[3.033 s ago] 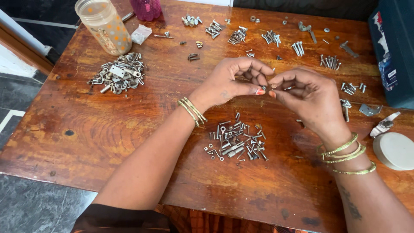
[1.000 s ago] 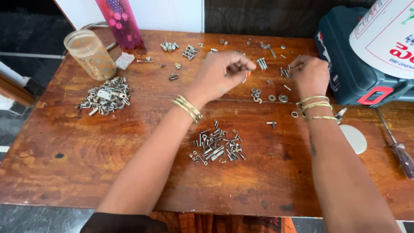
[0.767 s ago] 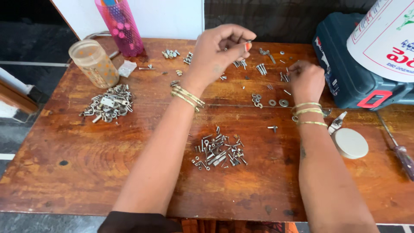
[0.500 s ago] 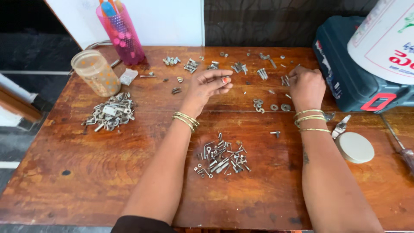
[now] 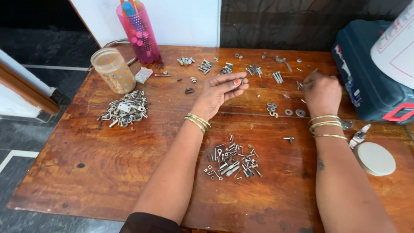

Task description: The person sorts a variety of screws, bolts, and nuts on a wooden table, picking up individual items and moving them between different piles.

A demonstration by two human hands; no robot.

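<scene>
Worn wooden table (image 5: 108, 172), white wall (image 5: 185, 21), seemingly dark tiled floor (image 5: 26, 207).

Head view, steeply down, close

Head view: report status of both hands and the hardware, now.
Left hand raised, fingers loosely curled, contents unclear. Right hand down among small screws at the table's far edge. Mixed screw pile untouched between forearms. Nothing blocking.

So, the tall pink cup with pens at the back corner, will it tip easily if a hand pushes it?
Probably yes. The pink cup is tall and narrow, so a push near its rim may topple it. The pens stick out above it, likely raising its balance point. It looks like thin plastic, probably light.
</scene>
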